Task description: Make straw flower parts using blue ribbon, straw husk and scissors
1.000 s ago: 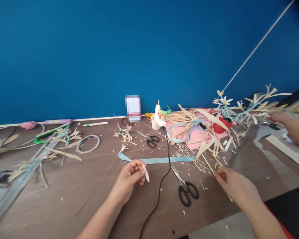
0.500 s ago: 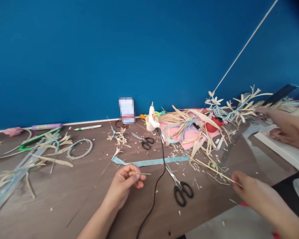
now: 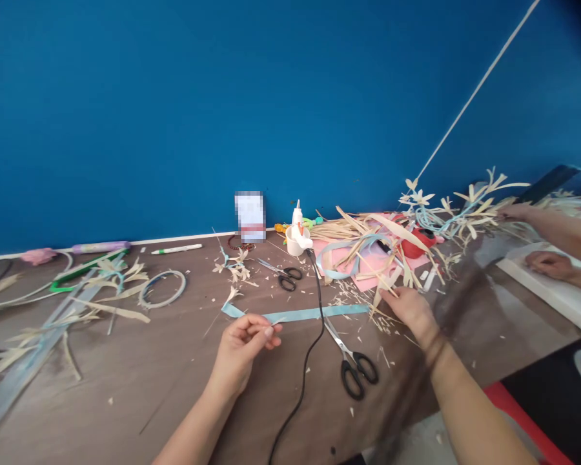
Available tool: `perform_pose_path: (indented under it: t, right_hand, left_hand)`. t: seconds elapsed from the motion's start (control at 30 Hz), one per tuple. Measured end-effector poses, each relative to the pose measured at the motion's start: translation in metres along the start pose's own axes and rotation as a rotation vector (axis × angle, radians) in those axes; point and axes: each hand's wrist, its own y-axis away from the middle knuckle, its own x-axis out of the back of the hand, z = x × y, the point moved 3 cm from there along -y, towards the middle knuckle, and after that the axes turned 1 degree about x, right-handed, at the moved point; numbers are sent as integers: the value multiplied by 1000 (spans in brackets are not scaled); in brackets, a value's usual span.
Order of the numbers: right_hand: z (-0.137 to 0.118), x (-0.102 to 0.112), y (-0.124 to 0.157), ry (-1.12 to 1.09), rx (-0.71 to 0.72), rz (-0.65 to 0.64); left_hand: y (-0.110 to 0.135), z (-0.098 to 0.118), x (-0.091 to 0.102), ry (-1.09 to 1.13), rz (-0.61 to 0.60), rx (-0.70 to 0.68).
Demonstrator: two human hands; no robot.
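My left hand (image 3: 248,341) is closed in a pinch just in front of a light blue ribbon (image 3: 303,315), with the tip of a thin pale strip (image 3: 277,320) showing between thumb and fingers. At the edge of the straw-coloured strip pile (image 3: 351,227), my right hand (image 3: 413,311) is closed on a narrow straw strip (image 3: 375,272) that points toward the pile. Black-handled scissors (image 3: 354,369) lie between my hands, their blades near the ribbon. A black cord (image 3: 303,381) runs past my left hand to a white glue gun (image 3: 297,226) standing in a white cup (image 3: 295,245).
Smaller scissors (image 3: 286,279), a pale ring (image 3: 163,289) and a green frame (image 3: 62,282) lie left and centre. Pink sheets (image 3: 363,279) and a red object (image 3: 416,243) sit by the pile. Another person's hands (image 3: 545,265) work at right. A blue wall (image 3: 174,116) stands behind.
My right hand has moved left and away from me to the pile, bringing its straw strip along. My left hand keeps its pinch in nearly the same place. The view shifts slightly.
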Motion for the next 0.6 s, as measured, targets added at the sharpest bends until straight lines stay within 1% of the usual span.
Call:
perform_pose_path:
  t: [0.1, 0.2, 0.3, 0.37, 0.4, 0.43, 0.47, 0.5, 0.53, 0.57, 0.6]
  right_hand:
    - [-1, -3, -12, -16, -47, 8]
    - [1, 5, -12, -61, -91, 45]
    - [-6, 18, 4, -139, -100, 159]
    - [-22, 23, 22, -219, -102, 251]
    - [-35, 21, 32, -285, -71, 248]
    - [-52, 17, 42, -324, -28, 217]
    - [-71, 10, 51, -371, 34, 157]
    - [-94, 0, 60, -484, 160, 12]
    - [-116, -12, 69, -560, 248, -133]
    - [-136, -24, 78, -615, 306, -258]
    - [-152, -37, 85, -663, 322, -352]
  left_hand:
    - [-1, 1, 2, 7, 22, -48]
    - [-1, 4, 4, 17, 57, -90]
    - [-1, 8, 8, 30, 136, -144]
    - [-1, 13, 11, 47, 203, -188]
    - [-1, 15, 12, 59, 235, -211]
    - [0, 17, 13, 70, 268, -234]
    - [0, 20, 15, 80, 298, -256]
    - [1, 22, 17, 85, 328, -277]
    - [2, 24, 18, 88, 357, -302]
    - [3, 26, 20, 87, 383, -329]
    - [4, 28, 21, 85, 405, -357]
